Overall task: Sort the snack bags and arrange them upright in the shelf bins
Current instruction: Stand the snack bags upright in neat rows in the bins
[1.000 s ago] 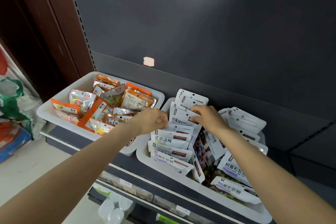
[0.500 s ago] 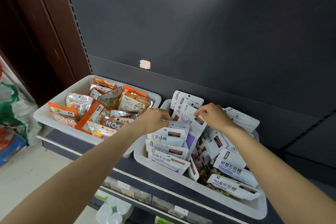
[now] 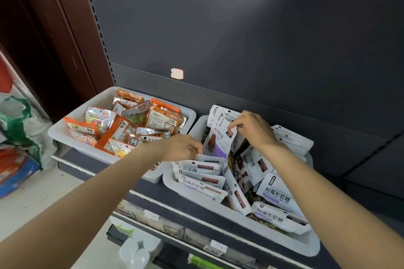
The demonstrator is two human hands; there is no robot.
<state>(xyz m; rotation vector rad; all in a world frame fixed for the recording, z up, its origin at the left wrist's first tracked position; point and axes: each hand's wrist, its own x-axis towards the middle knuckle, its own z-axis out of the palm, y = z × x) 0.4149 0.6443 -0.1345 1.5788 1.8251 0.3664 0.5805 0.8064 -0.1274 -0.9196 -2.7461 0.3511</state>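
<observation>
Snack bags fill two white bins side by side on a dark shelf (image 3: 135, 194): the left bin (image 3: 72, 124) holds orange bags (image 3: 122, 129) lying jumbled at all angles, and the right bin (image 3: 247, 220) holds white bags (image 3: 277, 194), a front row leaning back with printed headers facing up, others tilted across one another. One white and purple bag (image 3: 220, 140) stands nearly upright at the bin's back left, long axis vertical, top edge up. The right hand (image 3: 253, 129) reaches in from the right, wrist bent, thumb and forefinger pinching that bag's top corner. The left hand (image 3: 181, 148), fingers curled, grips the top edge of the front row just beside it.
</observation>
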